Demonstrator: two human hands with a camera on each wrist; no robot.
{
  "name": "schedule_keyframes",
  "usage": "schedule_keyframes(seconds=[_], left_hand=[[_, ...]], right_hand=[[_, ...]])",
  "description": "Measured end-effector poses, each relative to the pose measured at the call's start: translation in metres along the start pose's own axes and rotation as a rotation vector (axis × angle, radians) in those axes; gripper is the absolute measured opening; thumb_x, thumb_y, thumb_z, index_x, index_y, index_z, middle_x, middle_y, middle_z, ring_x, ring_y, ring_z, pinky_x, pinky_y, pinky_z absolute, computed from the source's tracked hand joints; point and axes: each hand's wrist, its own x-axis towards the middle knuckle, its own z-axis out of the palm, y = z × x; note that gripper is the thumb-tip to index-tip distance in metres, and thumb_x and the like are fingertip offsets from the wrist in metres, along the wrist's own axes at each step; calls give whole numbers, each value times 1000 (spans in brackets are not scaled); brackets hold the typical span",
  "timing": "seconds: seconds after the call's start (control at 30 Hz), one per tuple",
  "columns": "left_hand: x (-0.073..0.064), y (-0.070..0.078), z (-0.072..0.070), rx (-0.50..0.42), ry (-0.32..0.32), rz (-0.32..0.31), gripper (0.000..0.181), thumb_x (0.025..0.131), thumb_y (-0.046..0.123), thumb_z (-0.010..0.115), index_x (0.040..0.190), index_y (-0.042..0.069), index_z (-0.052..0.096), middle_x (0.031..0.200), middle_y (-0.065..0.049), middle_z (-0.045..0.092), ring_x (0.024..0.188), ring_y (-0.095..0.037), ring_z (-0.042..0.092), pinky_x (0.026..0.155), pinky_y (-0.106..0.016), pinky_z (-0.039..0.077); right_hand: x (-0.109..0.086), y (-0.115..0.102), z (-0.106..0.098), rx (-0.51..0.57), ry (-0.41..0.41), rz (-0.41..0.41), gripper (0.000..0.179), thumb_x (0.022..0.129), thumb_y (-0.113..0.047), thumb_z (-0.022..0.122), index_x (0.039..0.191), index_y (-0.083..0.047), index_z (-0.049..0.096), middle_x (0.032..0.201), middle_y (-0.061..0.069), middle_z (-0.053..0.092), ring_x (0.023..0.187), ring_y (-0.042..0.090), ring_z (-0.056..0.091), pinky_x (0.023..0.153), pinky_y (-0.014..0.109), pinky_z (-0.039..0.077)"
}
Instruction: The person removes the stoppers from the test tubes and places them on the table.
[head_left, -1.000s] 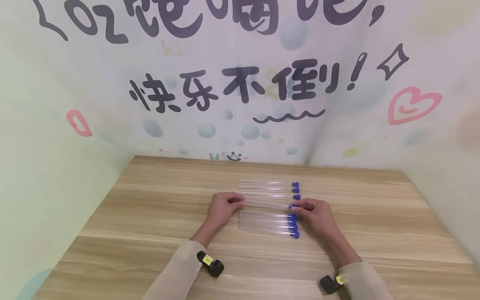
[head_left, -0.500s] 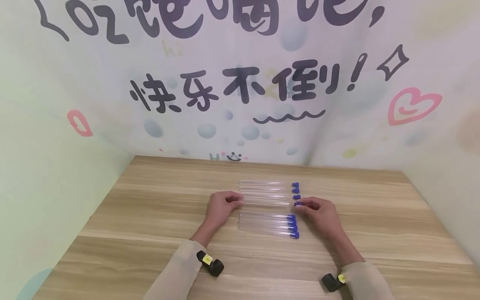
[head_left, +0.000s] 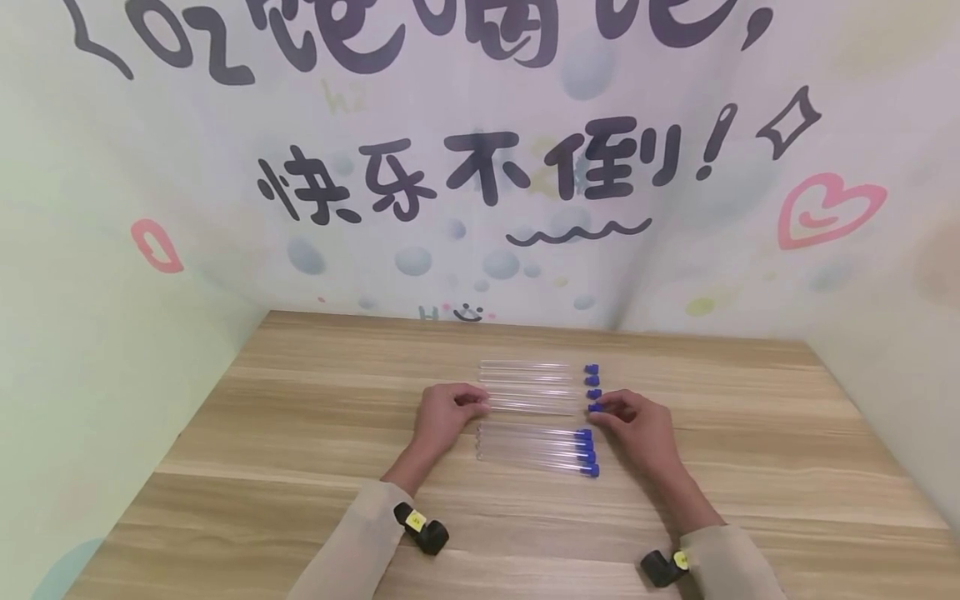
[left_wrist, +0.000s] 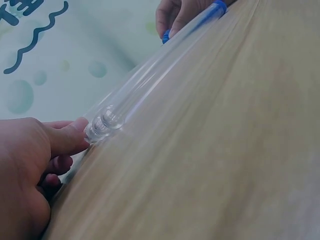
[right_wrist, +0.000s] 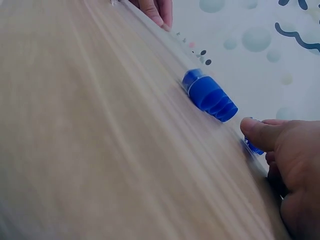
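My left hand point(head_left: 445, 414) pinches the rounded end of a clear test tube point(head_left: 534, 411), the nearest of the uncapped tubes. Across from it, my right hand point(head_left: 642, 423) pinches a blue stopper point(head_left: 596, 408), which sits apart from the tube's open end. In the right wrist view the thumb covers part of that blue stopper point(right_wrist: 253, 146). Closer to me lies a row of several test tubes point(head_left: 525, 444) with blue stoppers point(head_left: 586, 457) in their right ends. Beyond my hands, more uncapped tubes point(head_left: 525, 372) lie parallel, each with a loose blue stopper point(head_left: 592, 369) off its right end.
All of it lies on a wood-grain table point(head_left: 300, 433). A printed cloth wall point(head_left: 405, 283) stands along the table's back edge. A small black camera is worn on each wrist point(head_left: 422, 528).
My right hand has drawn the blue stopper to the right, off the tube's end, and then stayed nearly still. The left hand keeps its pinch on the tube, almost unmoved.
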Motion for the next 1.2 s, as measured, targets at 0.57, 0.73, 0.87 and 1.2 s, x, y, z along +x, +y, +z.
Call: schedule_keyframes(seconds=[0.57,0.73,0.87,1.2], left_hand=[[0,-1,3,39,-51,37,17,80,17,78,96,13,76,75,6,63,67,-12,53,59,-26,46],[0,0,3,34,-63,52,16,81,13,77,97,12,75,74,6,62,67,-13,52,59,-26,45],[0,-1,3,41,-58,70,15,80,13,78,94,12,75,76,6,62,68,-12,53,60,-26,45],[2,-3,4,70,-54,102,15,78,11,80,92,12,75,81,6,64,71,-10,55,64,-25,47]], right_hand=[[2,-1,2,-53,-3,25,24,81,-20,77,103,-11,71,93,1,69,79,15,58,69,28,47],[2,0,2,-57,-5,37,25,81,-20,77,103,-11,71,92,1,68,78,16,56,68,27,46],[3,1,1,-53,-2,34,25,81,-19,77,104,-11,71,91,1,68,77,16,57,67,26,46],[2,0,1,-58,-5,43,27,81,-20,77,105,-10,70,89,1,66,77,16,55,66,26,45]])
